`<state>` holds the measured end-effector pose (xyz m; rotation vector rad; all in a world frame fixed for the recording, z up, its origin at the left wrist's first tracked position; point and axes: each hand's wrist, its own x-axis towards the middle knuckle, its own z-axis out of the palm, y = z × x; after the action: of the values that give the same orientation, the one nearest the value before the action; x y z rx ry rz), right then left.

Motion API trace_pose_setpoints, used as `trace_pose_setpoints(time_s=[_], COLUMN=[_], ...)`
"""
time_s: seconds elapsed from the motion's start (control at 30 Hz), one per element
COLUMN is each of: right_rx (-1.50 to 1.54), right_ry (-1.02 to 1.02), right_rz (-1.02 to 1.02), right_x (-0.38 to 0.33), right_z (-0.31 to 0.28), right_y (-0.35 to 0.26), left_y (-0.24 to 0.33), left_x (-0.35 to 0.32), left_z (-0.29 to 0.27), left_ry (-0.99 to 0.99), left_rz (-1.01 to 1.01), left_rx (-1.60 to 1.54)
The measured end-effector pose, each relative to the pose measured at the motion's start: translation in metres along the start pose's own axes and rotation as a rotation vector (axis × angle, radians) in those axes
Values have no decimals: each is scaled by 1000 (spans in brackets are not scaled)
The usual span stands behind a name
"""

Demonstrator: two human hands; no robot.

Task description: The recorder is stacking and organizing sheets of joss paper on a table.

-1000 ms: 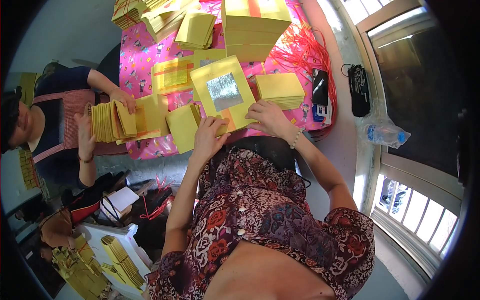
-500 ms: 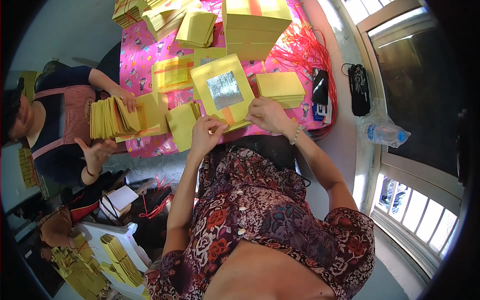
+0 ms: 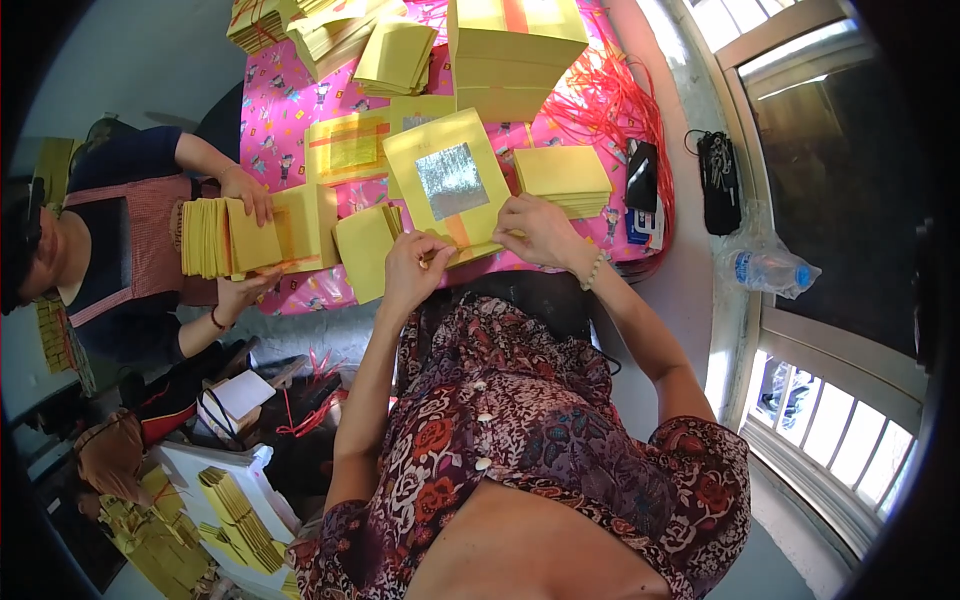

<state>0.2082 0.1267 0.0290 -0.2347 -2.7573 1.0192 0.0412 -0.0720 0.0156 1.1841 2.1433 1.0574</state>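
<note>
A yellow paper sheet with a silver foil square and an orange stripe lies at the table's near edge in front of me. At its lower left edge, my left hand is closed, thumb and forefinger pinching the paper's folded edge. My right hand is closed in a pinch on the lower right edge of the same sheet; a beaded bracelet circles that wrist. Beside my left hand leans a folded yellow paper bundle. Just beyond my right hand rests a stack of yellow paper.
A pink patterned cloth covers the table. A tall yellow paper stack and red strings stand farther back. At right lie a phone and a plastic bottle on the ledge. A co-worker handles folded yellow paper at left.
The co-worker's lower hand, raised and spread before, has moved up to the near edge of the folded paper. My own hands stay almost still at the sheet's lower edge.
</note>
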Motion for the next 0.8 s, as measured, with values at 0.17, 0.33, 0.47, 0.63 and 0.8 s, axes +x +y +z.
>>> trace_pose_setpoints(time_s=[0.17, 0.33, 0.47, 0.63, 0.8], right_rx=[-86, -24, 134, 455, 456], right_ry=[88, 84, -27, 82, 245], right_rz=[-129, -104, -57, 131, 196], right_x=[0, 6, 13, 18, 27], right_z=[-1, -22, -36, -28, 16], right_y=[4, 0, -1, -3, 31], left_y=[11, 26, -3, -19, -37], left_x=[3, 11, 19, 17, 28], left_z=[-8, -29, -30, -15, -12], left_ry=[-33, -19, 91, 99, 53], left_rz=[20, 205, 335, 104, -68], left_rx=[38, -29, 71, -4, 55])
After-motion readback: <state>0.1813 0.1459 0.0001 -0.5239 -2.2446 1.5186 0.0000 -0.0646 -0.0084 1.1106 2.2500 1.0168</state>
